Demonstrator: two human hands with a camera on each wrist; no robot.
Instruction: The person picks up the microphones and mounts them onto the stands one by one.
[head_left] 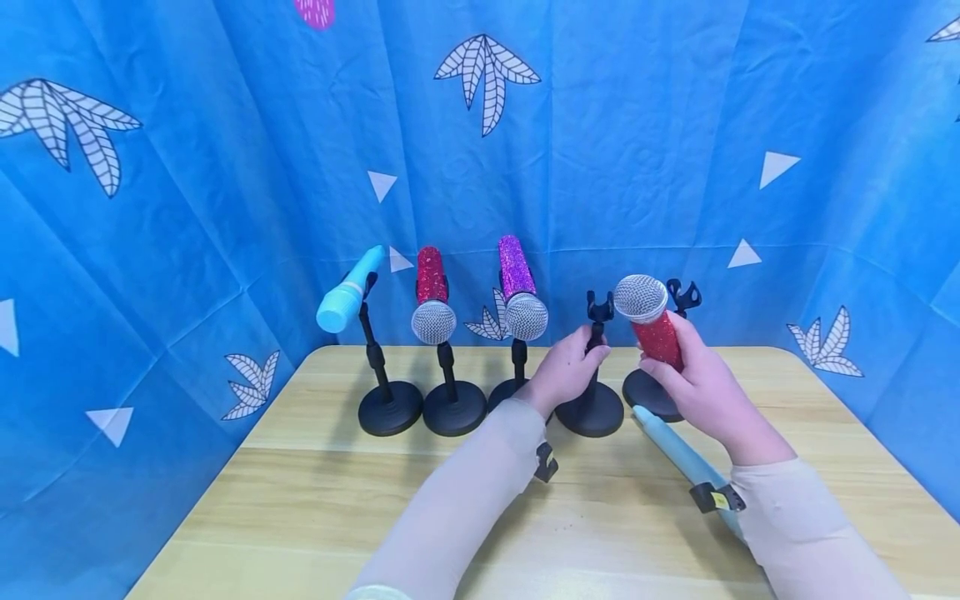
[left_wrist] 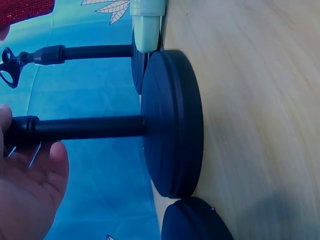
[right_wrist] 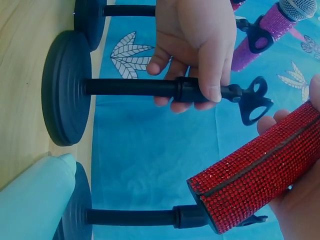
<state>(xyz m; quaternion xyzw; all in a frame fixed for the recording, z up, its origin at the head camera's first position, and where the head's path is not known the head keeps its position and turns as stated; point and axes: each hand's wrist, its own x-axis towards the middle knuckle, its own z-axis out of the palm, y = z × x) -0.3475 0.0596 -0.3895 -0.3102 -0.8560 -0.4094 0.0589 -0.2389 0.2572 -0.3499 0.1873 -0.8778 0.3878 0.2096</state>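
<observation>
My left hand grips the upper post of a black microphone stand, whose forked clip holds nothing. In the right wrist view, the thumb and fingers of the left hand wrap the stand's collar below that clip. My right hand holds a red glittery microphone by its body, silver mesh head up and tilted left. Its studded handle points toward the same clip in the right wrist view, apart from it. Behind the right hand stands another black stand with a bare clip.
Left of my hands, stands bear a turquoise microphone, a red microphone and a purple microphone. Another turquoise microphone lies on the wooden table, partly under my right forearm. A blue patterned cloth hangs behind.
</observation>
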